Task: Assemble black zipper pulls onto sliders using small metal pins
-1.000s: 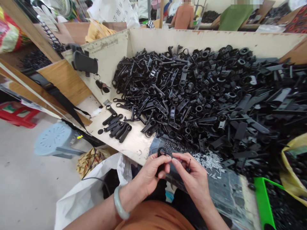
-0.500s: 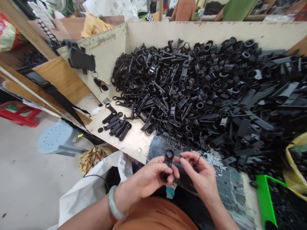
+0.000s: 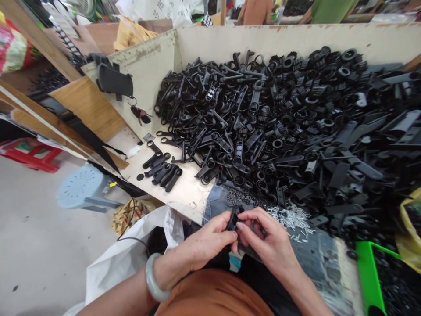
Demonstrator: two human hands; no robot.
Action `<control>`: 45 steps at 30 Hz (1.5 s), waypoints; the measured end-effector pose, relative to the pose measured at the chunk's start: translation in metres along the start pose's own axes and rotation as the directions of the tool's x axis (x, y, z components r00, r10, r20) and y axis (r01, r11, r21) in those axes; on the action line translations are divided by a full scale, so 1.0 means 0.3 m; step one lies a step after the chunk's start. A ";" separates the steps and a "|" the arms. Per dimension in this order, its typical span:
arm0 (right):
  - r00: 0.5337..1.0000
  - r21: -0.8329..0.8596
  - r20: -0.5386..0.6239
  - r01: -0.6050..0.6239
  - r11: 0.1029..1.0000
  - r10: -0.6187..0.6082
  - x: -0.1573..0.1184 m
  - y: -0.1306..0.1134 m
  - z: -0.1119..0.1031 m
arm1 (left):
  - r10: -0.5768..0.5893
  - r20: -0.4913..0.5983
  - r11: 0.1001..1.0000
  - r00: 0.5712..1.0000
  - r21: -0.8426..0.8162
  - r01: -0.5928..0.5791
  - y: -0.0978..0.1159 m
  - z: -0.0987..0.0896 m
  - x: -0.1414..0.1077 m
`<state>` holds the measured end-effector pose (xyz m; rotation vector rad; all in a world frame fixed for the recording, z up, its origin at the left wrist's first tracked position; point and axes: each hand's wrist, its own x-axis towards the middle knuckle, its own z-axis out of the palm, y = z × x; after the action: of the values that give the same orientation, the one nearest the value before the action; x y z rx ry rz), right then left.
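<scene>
Part (image 3: pixel 232 222) of black plastic sits in your left hand (image 3: pixel 210 240), gripped between thumb and fingers at the near edge of the counter (image 3: pixel 194 192). Your right hand (image 3: pixel 269 239) meets it with bunched fingertips; whether they pinch a smaller piece too is hard to tell. Just beyond your right hand lie silver pins (image 3: pixel 291 217), with small dark bits (image 3: pixel 236 197) beside them. Past those spreads a heap (image 3: pixel 250 116) of black parts. Ring-ended arms (image 3: pixel 162 174) lie to your left, a green bin (image 3: pixel 369 274) to your right.
</scene>
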<state>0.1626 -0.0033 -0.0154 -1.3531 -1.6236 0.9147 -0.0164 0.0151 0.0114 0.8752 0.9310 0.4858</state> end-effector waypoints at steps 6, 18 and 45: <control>0.978 0.180 0.049 -0.207 0.962 0.202 -0.008 -0.015 0.011 | -0.007 -0.008 1.000 1.000 0.014 0.007 0.017 0.007 -0.001; 0.996 -0.123 -0.026 0.084 0.989 -0.088 -0.015 -0.022 0.029 | 0.095 -0.064 0.978 0.993 0.193 -0.081 -0.084 -0.040 0.041; 0.983 -0.535 0.119 0.184 0.825 -0.141 -0.074 0.000 -0.010 | 0.010 -0.081 1.000 0.997 0.008 -0.009 -0.074 -0.059 0.061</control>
<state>0.1674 -0.0250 -0.0172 -1.5282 -2.1267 0.4068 -0.0216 0.0228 -0.0211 0.8725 1.0039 0.5292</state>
